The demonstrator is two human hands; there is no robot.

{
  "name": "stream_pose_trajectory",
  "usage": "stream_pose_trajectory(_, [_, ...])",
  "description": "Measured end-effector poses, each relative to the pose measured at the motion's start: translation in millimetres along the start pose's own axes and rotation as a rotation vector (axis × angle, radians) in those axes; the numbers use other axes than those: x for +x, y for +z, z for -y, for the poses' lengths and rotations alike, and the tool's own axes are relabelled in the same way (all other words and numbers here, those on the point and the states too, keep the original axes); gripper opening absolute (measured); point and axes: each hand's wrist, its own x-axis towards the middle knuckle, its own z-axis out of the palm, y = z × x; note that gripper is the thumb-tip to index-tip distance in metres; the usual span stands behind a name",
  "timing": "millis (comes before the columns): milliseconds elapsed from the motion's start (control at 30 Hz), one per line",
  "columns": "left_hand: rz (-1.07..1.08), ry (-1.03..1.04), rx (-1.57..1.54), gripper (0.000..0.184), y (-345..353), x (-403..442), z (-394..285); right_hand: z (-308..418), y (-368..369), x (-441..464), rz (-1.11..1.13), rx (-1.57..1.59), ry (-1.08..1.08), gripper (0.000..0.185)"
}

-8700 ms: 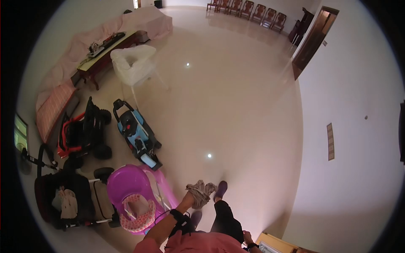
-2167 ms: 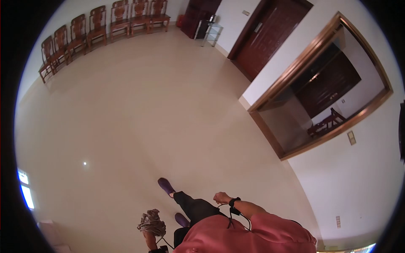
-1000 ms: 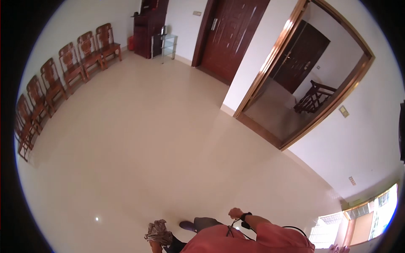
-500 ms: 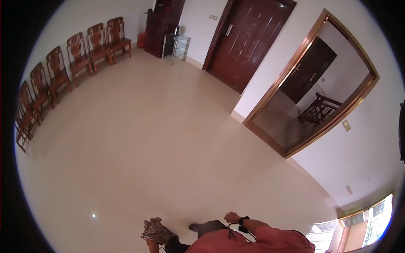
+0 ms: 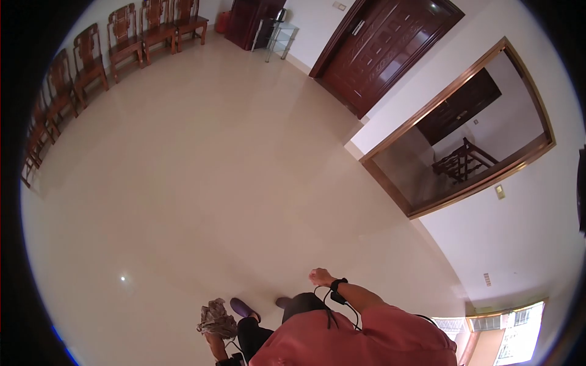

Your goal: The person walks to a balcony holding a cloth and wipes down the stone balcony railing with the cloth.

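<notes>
A crumpled grey-brown cloth (image 5: pixel 217 317) hangs in my left hand (image 5: pixel 213 337), low at the bottom of the view. The cloth covers most of that hand's fingers. My right hand (image 5: pixel 319 277) is held in front of my body, its fingers curled into a loose fist with nothing visible in them. A black band with a device (image 5: pixel 338 290) sits on the right wrist, and a thin black cable (image 5: pixel 325 299) loops beside it. Below my hands a dark slipper (image 5: pixel 245 309) shows on one foot against the shiny beige floor (image 5: pixel 207 201).
Several carved wooden chairs (image 5: pixel 125 46) line the left wall. A dark cabinet (image 5: pixel 247 27) and a glass-shelf stand (image 5: pixel 281 41) are at the back, near a red-brown door (image 5: pixel 390 49). To the right, a wood-framed doorway (image 5: pixel 384 183) opens onto a space with a railing (image 5: pixel 465 161).
The view has tilted further down, showing more of my body and feet. Both hands appear higher in view; the cloth stays in my left hand.
</notes>
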Motion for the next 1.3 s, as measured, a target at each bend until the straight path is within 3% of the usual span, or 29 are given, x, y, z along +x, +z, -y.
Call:
stream_pose_trajectory(133, [-0.019, 0.027, 0.0, 0.053, -20, 24, 11, 17, 8, -6, -0.06, 0.039, 0.047, 0.029])
stream_pose_trajectory(433, [-0.017, 0.023, 0.038, 0.053, -40, 59, 11, 2, 23, 16, 0.134, -0.106, -0.017, 0.03])
stream_pose_trajectory(633, [0.052, 0.056, 0.085, 0.054, -35, 67, -30, 6, 18, 46, 0.054, -0.179, -0.252, 0.032])
stream_pose_trajectory(833, [0.14, 0.149, 0.129, 0.054, -31, 126, -91, 15, -28, 62, -0.015, 0.076, -0.088, 0.033])
stream_pose_trajectory(933, [0.176, 0.208, 0.159, 0.054, -35, 164, -119, -15, -29, 77, -0.019, 0.052, -0.136, 0.032])
stream_pose_trajectory(1000, [0.182, 0.22, 0.165, 0.054, -38, 179, -133, -26, -34, 76, -0.042, 0.15, 0.131, 0.025])
stream_pose_trajectory(1133, [0.197, 0.233, 0.187, 0.054, -42, 185, -148, -41, -41, 60, -0.088, -0.023, 0.015, 0.026])
stream_pose_trajectory(1200, [0.196, 0.227, 0.189, 0.054, -46, 184, -147, -35, -43, 58, -0.048, 0.27, 0.246, 0.03])
stream_pose_trajectory(1233, [0.193, 0.221, 0.19, 0.054, -47, 183, -145, -31, -43, 58, -0.041, 0.27, 0.246, 0.03])
stream_pose_trajectory(1300, [0.184, 0.209, 0.184, 0.054, -48, 181, -141, -35, -34, 66, -0.063, -0.03, -0.065, 0.029])
